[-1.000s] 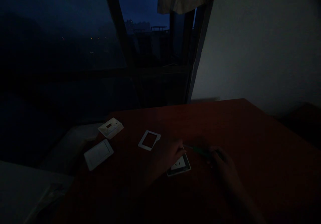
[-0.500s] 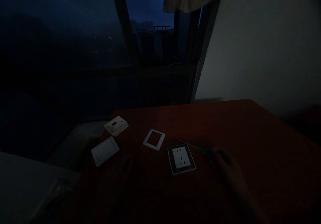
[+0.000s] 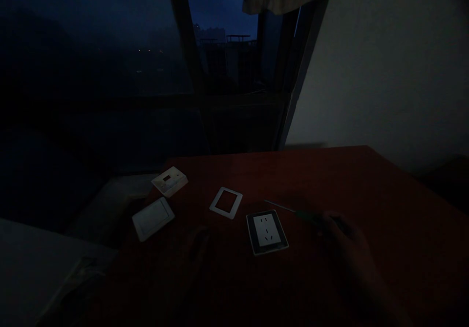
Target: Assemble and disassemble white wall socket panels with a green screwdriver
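The scene is very dark. A wall socket with a white face and dark frame lies flat on the reddish table. My right hand is closed round the green handle of a screwdriver, whose thin shaft points left, just above the socket. My left hand rests low on the table left of the socket, touching nothing I can see; its fingers are too dim to read. A white cover frame lies beyond the socket.
A white switch plate and a white back box lie near the table's left edge. A pale surface sits lower left. Behind the table are a dark window with a slanted bar and a wall.
My left hand has come off the socket and drawn back to the left, leaving the socket face up. The right hand with the screwdriver has shifted slightly right.
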Tool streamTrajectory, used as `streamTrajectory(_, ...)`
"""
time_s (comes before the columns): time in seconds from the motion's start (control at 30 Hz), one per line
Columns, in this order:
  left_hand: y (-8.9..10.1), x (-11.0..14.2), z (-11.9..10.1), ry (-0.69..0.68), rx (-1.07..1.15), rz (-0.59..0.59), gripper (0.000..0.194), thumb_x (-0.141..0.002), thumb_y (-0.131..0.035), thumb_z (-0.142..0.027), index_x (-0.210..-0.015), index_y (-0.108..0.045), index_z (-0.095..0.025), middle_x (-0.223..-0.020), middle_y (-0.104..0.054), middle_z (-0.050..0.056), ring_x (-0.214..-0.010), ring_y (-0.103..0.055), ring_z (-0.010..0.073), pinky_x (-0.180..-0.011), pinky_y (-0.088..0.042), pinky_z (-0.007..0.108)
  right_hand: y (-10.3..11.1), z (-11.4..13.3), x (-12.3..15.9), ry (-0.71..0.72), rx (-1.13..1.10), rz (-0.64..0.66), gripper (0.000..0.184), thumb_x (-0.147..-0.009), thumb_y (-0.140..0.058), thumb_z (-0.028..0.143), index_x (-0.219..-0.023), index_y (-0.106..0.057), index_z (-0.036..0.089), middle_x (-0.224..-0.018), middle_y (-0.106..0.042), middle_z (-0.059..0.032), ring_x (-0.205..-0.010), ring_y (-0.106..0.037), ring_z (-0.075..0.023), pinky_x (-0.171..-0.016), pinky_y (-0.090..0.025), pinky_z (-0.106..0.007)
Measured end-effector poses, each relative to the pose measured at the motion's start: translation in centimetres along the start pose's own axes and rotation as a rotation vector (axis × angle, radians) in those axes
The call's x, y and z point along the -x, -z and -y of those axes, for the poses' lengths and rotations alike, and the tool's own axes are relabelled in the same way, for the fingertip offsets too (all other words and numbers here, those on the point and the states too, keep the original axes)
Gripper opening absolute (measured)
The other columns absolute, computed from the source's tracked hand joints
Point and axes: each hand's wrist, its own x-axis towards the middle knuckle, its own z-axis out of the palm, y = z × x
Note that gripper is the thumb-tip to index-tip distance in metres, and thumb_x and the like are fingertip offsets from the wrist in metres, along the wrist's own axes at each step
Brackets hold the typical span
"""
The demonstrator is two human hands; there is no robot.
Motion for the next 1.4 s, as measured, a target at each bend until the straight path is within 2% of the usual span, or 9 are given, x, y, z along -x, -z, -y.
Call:
streamTrajectory(0.1,-1.1,0.0,-2.3,-0.117,0.034,0.058,0.033,-0.086,-0.052,-0.037,-0.117,-0.06,-0.028,-0.128,-0.056,0.003,-0.118,-0.053,0.0266,-0.098,-0.047,0.043,1.0,2.2,-0.3,0.113,0.114,-0.042,0.034,-0.08,-0.056,0.053,-0.089,-0.063,0.021,-0.078,-0.066,-0.0035,-0.068,-0.061,-0.0195,-0.057,-0.048,-0.027)
streamTrajectory(0.17,-1.6,-0.1,-4.1,-0.198,0.071,0.137,0.048,-0.083,-0.059,-0.039,-0.129,-0.051,-0.029,-0.138,-0.048,0.005,-0.125,-0.046,0.0292,-0.103,-0.042,0.046,1.5,3.9,-0.5,0.233,0.208,-0.033,0.032,-0.081,-0.055,0.052,-0.089,-0.064,0.022,-0.075,-0.066,-0.003,-0.067,-0.06,-0.019,-0.059,-0.048,-0.028)
streamTrajectory(0.27,-2.2,-0.4,-6.1,-0.218,0.142,0.226,0.07,-0.077,-0.067,-0.043,-0.139,-0.038,-0.027,-0.147,-0.037,0.008,-0.132,-0.039,0.0314,-0.106,-0.039,0.047,2.0,6.4,-0.6,0.361,0.321,0.034,0.03,-0.08,-0.055,0.05,-0.088,-0.065,0.023,-0.082,-0.068,-0.0048,-0.069,-0.062,-0.0204,-0.06,-0.048,-0.029)
streamTrajectory(0.4,-3.0,-1.0,-7.5,-0.229,0.205,0.267,0.078,-0.074,-0.071,-0.042,-0.141,-0.034,-0.026,-0.15,-0.031,0.008,-0.135,-0.035,0.0288,-0.108,-0.036,0.044,1.6,8.8,-0.1,0.47,0.401,0.165,0.025,-0.079,-0.055,0.046,-0.085,-0.066,0.025,-0.083,-0.07,-0.0042,-0.073,-0.064,-0.0213,-0.062,-0.049,-0.029)
streamTrajectory(0.7,-5.6,-1.4,-6.6,-0.239,0.287,0.325,0.087,-0.072,-0.072,-0.044,-0.145,-0.027,-0.024,-0.152,-0.027,0.011,-0.138,-0.029,0.0296,-0.11,-0.031,0.046,0.1,10.7,0.1,0.587,0.542,0.374,0.019,-0.085,-0.053,0.04,-0.092,-0.065,0.026,-0.085,-0.072,-0.0008,-0.072,-0.066,-0.0177,-0.061,-0.049,-0.025)
streamTrajectory(0.9,-5.5,-1.6,-6.6,-0.253,0.342,0.312,0.085,-0.071,-0.073,-0.043,-0.142,-0.031,-0.024,-0.15,-0.03,0.012,-0.136,-0.032,0.0296,-0.109,-0.033,0.046,-0.9,13.0,0.2,0.72,0.673,0.486,0.02,-0.088,-0.051,0.039,-0.095,-0.064,0.026,-0.086,-0.071,-0.0004,-0.07,-0.065,-0.0152,-0.059,-0.045,-0.024)
streamTrajectory(1.1,-4.4,-2.0,-7.0,-0.28,0.391,0.33,0.085,-0.07,-0.075,-0.041,-0.142,-0.031,-0.029,-0.148,-0.034,0.009,-0.132,-0.038,0.0309,-0.105,-0.037,0.043,-2.5,15.4,0.4,0.855,0.877,0.498,0.026,-0.092,-0.046,0.041,-0.094,-0.064,0.022,-0.078,-0.07,-0.0021,-0.062,-0.064,-0.0151,-0.052,-0.037,-0.024)
streamTrajectory(1.23,-4.1,-2.2,-7.2,-0.283,0.391,0.325,0.084,-0.07,-0.075,-0.041,-0.141,-0.033,-0.031,-0.147,-0.036,0.008,-0.131,-0.038,0.033,-0.105,-0.037,0.045,-3.8,17.1,1.1,0.955,1.055,0.432,0.029,-0.092,-0.043,0.042,-0.09,-0.063,0.021,-0.072,-0.07,-0.0037,-0.056,-0.062,-0.0163,-0.048,-0.031,-0.026)
streamTrajectory(1.4,-4.3,-2.3,-7.1,-0.291,0.39,0.308,0.083,-0.07,-0.075,-0.044,-0.141,-0.035,-0.031,-0.145,-0.038,0.008,-0.13,-0.04,0.0335,-0.104,-0.039,0.045,-5.3,18.8,1.6,0.971,1.179,0.416,0.03,-0.093,-0.042,0.041,-0.091,-0.062,0.02,-0.073,-0.07,-0.0051,-0.058,-0.064,-0.0177,-0.048,-0.031,-0.025)
